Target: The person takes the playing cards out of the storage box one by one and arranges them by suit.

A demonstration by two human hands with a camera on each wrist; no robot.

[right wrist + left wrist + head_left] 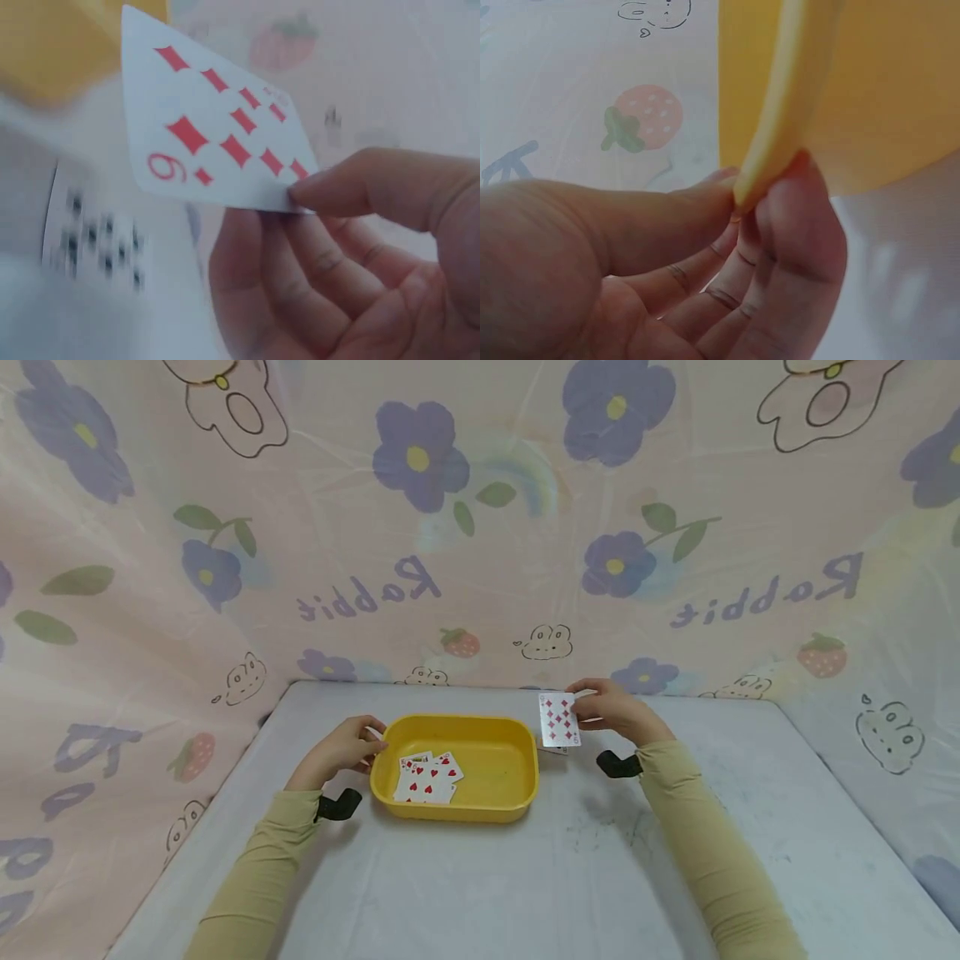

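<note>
At its left end, the yellow plastic tray (457, 812) has its rim pinched between the thumb and fingers of my left hand (341, 750). My right hand (611, 712) pinches a playing card with red diamonds (559, 720) by one edge, just beyond the tray's right end. The diamonds side faces the head camera, and the card is off the table. Below it lies another card with black pips (94, 240), its suit blurred; in the head view it is mostly hidden. Several overlapping red-suited cards (426, 779), some of them hearts, lie in the left part of the tray.
A white-covered table (480, 893) carries the tray. Behind it and at both sides hangs a pale printed cloth (495, 543) with flowers, strawberries and rabbits. A black wrist mount (340, 805) sits at the left wrist and another black mount (619, 765) at the right.
</note>
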